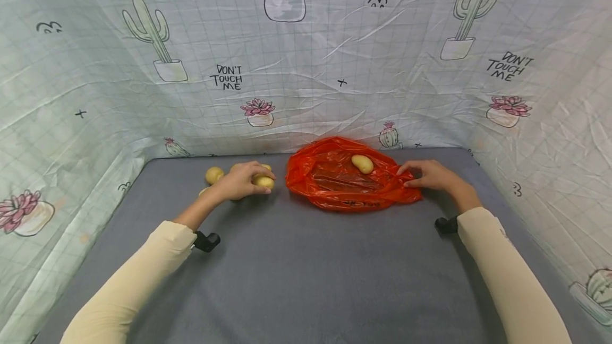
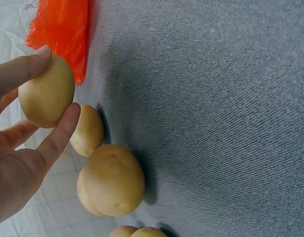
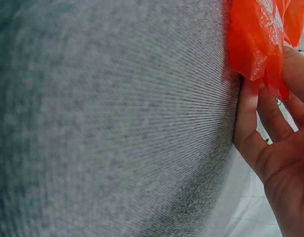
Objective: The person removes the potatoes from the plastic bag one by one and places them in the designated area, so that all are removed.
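My left hand [image 1: 239,180] pinches a yellow potato [image 2: 47,96] between thumb and fingers, to the left of the red plastic bag [image 1: 334,201]. In the left wrist view the held potato is up off the cloth. The bag lies spread with its mouth wide, and one potato [image 1: 362,164] sits inside it. At the bag's right end, my right hand [image 1: 434,177] grips a gathered bit of the plastic; the right wrist view shows the red film [image 3: 255,42] between thumb and fingers.
Several loose potatoes [image 2: 114,180] lie on the grey cloth [image 1: 330,275] around and below the left hand, one of them [image 1: 214,175] at the far left. A cactus-print curtain [image 1: 315,68] closes off the back and sides. Black wrist mounts [image 1: 207,241] show under both sleeves.
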### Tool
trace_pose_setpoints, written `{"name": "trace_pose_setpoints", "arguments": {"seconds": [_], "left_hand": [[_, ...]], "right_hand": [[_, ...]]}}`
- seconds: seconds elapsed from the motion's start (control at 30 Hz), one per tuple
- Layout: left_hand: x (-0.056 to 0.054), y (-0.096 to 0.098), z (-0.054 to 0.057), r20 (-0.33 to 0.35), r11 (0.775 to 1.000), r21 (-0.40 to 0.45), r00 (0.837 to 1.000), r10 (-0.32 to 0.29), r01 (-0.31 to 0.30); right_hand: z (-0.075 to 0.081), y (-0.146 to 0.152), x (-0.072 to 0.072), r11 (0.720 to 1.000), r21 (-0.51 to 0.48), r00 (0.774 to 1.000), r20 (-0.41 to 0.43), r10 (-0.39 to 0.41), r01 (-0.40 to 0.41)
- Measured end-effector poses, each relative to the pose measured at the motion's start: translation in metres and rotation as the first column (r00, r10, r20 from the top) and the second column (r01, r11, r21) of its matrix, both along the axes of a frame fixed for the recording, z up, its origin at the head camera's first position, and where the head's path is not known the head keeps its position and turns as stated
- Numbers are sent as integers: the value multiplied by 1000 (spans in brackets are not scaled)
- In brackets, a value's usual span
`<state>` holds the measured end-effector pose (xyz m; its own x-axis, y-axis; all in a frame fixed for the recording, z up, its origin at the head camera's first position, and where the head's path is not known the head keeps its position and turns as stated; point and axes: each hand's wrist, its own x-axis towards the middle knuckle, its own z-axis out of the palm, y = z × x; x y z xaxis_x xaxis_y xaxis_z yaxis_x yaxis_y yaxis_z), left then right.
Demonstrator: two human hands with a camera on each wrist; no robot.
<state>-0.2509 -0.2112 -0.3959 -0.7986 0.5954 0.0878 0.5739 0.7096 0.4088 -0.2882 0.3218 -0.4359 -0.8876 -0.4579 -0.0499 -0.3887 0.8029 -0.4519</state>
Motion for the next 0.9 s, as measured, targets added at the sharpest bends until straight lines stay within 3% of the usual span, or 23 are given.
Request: {"name": "trace_pose_setpoints", "arguments": {"seconds": [0.27,0.47,0.7,0.9], "left_hand": [[-6,-1,-7,27,1000,12,1000,-6,6],[-6,-2,-6,41,1000,18,999,1,-2],[-12,-3,-9,68,1000,16,998,-3,2],[-13,-2,-8,90,1000,-24,996,-18,20]], "right_hand": [[1,-2,1,1000,-3,1000,8,-4,4],[0,-1,0,1000,-7,1000,8,-4,4],[0,1,0,1000,-5,998,-57,27,-27],[-2,2,-3,1000,5,999,-43,23,-22]]}}
